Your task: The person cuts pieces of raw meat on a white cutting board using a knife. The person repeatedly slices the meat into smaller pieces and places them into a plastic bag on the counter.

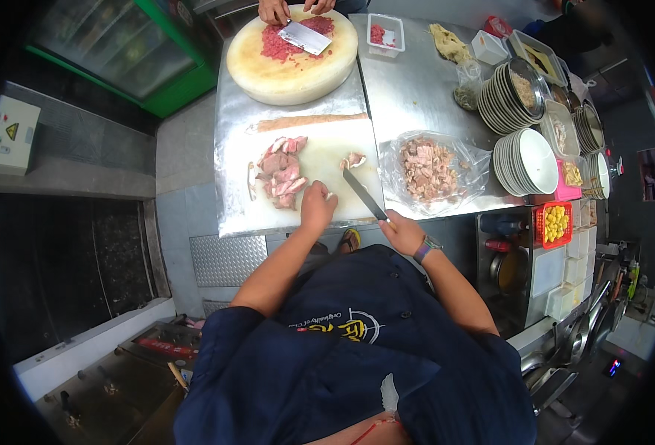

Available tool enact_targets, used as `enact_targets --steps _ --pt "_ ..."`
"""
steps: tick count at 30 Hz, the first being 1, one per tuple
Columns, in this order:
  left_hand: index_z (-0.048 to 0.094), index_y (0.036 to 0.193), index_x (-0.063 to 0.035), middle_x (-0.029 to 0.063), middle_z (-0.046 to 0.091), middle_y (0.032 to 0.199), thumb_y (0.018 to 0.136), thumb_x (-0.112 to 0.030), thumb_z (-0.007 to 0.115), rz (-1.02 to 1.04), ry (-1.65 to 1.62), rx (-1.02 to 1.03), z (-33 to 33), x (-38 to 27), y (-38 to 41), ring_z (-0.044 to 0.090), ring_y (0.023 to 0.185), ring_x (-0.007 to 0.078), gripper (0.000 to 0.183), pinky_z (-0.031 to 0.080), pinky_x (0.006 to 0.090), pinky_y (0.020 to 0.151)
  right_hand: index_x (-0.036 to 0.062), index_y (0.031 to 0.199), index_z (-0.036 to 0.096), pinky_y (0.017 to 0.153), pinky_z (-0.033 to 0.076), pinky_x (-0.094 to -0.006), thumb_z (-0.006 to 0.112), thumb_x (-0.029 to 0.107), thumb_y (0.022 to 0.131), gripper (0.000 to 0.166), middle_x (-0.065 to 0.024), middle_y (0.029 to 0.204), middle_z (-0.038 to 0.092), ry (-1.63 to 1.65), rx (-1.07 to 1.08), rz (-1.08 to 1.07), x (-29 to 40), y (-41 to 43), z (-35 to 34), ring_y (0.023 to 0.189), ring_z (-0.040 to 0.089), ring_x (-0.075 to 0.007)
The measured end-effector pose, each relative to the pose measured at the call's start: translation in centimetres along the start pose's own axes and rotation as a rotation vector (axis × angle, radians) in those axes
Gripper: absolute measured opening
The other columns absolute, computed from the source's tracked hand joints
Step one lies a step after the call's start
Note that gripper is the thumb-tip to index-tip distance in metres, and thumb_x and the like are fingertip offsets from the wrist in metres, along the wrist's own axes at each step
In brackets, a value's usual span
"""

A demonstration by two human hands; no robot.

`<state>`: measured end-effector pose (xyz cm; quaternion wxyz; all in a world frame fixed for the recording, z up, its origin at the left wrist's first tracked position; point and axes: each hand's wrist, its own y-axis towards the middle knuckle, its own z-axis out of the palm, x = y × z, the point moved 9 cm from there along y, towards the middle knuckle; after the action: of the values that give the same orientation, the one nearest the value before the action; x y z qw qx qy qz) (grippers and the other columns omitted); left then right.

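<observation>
My right hand grips the handle of a long-bladed kitchen knife. The blade's tip touches a small piece of meat on a white cutting board. My left hand is curled over the board, left of the knife; a small pale bit shows by its fingers, and whether they hold it I cannot tell. Beside it lies a row of sliced pinkish meat, with a thin strip to its left. Right of the board, diced meat lies in a clear plastic bag.
Across the table a person's hands are at a round chopping block with minced meat and a cleaver. A plastic tub stands beside it. Stacked bowls and plates line the right; a red basket is nearer.
</observation>
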<state>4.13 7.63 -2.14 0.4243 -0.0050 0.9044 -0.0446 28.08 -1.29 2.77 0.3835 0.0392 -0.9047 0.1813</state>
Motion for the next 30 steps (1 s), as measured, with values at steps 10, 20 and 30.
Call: enact_targets --steps 10,20,30 --pt "0.066 0.100 -0.0002 0.0140 0.065 0.094 0.078 -0.010 0.079 -0.107 -0.315 0.022 2.1 2.7 0.1 0.067 0.087 0.0235 0.028 0.056 0.0362 0.079 0.0065 0.114 0.061 0.076 0.053 -0.0519 0.060 0.034 0.104 0.030 -0.0263 0.092 0.068 0.002 0.025 0.001 1.0 0.7 1.2 0.090 0.066 -0.0483" --pt "0.065 0.108 0.0032 0.0166 0.061 0.115 0.092 0.001 0.069 0.097 -0.333 -0.001 0.4 -0.7 -1.7 0.074 0.091 0.0271 0.016 0.061 0.0347 0.082 0.0067 0.114 0.061 0.075 0.053 -0.0515 0.061 0.035 0.103 0.030 -0.0257 0.092 0.068 0.018 0.053 -0.011 1.8 0.7 1.9 0.089 0.066 -0.0481" --pt "0.067 0.108 0.0020 0.0170 0.062 0.116 0.094 -0.001 0.069 0.305 -0.234 -0.018 0.4 -3.0 -1.8 0.073 0.090 0.0295 0.014 0.062 0.0361 0.079 0.0078 0.109 0.059 0.072 0.051 -0.0538 0.060 0.034 0.103 0.027 -0.0247 0.087 0.068 -0.035 0.028 0.081 1.9 -0.3 0.7 0.085 0.065 -0.0487"
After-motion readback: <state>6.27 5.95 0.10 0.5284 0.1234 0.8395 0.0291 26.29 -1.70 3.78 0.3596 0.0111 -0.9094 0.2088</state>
